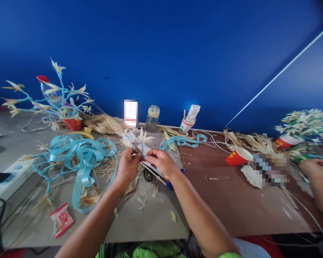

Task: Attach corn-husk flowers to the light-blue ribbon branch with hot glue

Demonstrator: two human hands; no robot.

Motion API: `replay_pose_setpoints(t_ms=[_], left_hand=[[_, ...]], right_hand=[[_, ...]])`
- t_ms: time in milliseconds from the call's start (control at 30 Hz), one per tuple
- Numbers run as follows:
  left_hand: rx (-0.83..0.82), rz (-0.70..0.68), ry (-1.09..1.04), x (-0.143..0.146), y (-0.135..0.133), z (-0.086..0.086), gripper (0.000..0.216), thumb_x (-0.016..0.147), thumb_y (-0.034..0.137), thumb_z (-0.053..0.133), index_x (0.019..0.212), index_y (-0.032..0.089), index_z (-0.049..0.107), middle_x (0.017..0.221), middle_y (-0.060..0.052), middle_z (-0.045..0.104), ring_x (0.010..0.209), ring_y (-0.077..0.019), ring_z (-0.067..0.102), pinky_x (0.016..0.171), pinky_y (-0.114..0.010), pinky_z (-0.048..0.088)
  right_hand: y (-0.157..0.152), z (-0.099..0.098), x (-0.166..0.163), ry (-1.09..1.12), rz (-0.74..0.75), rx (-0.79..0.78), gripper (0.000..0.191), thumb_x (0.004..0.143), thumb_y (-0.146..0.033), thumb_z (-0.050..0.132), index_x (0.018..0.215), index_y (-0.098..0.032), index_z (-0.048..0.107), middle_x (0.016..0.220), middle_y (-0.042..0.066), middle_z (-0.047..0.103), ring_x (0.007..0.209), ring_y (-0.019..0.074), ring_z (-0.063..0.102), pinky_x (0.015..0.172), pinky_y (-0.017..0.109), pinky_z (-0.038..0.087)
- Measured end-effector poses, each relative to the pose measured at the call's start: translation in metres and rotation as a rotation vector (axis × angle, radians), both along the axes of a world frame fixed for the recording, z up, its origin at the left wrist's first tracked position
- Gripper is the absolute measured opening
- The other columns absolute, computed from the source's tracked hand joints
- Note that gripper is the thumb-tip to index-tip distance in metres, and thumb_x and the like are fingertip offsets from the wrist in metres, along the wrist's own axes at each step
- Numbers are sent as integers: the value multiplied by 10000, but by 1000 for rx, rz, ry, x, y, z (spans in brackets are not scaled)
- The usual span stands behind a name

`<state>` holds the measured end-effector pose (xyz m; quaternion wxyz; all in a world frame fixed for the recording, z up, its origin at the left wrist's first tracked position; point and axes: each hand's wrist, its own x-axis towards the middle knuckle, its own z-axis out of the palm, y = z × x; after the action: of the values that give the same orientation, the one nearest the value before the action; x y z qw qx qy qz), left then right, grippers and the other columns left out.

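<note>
Flowers (pixel 142 137): upright above the bench (pixel 145 227), between your hands, nearer its back edge than its front
Left hand (pixel 129 165): your thumb and fingers pinch the blue stem (pixel 143 147) below the petals
Right hand (pixel 163 163): your fingertips pinch the stem from the other side
Handling: probably light, petals dry and fragile; grip the stem, which looks bendable
Ribbon (pixel 83 185): loose coils toward the bench's left edge, likely slippery
</note>
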<state>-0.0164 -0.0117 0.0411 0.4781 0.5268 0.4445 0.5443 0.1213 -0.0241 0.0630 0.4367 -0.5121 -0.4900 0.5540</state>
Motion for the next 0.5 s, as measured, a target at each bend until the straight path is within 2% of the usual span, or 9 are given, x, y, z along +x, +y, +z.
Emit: replay_pose_setpoints(t_ms=[167, 300, 500], left_hand=[[66, 20, 172, 1, -4, 2, 73, 742, 208, 546, 805, 173, 555, 658, 22, 578, 620, -134, 547, 621, -257, 434], [161, 8, 275, 1, -5, -3, 85, 783, 224, 518, 846, 176, 549, 648, 19, 557, 618, -133, 530, 609, -251, 409], [259, 31, 371, -2, -2, -8, 77, 811, 226, 482, 846, 181, 535, 671, 4, 564, 622, -140, 529, 617, -259, 400]], right_hand=[[-2, 8, 0, 136, 23, -132, 204, 552, -312, 694, 619, -153, 584, 495, -59, 489, 436, 50, 335, 447, 208, 222], [-5, 14, 2, 315, 34, -215, 271, 494, -306, 765, 587, -143, 570, 470, -72, 438, 407, 28, 296, 428, 203, 160], [-16, 26, 15, 432, 185, -268, 273, 531, -256, 782, 612, -130, 555, 527, -49, 473, 409, 8, 297, 437, 196, 154]])
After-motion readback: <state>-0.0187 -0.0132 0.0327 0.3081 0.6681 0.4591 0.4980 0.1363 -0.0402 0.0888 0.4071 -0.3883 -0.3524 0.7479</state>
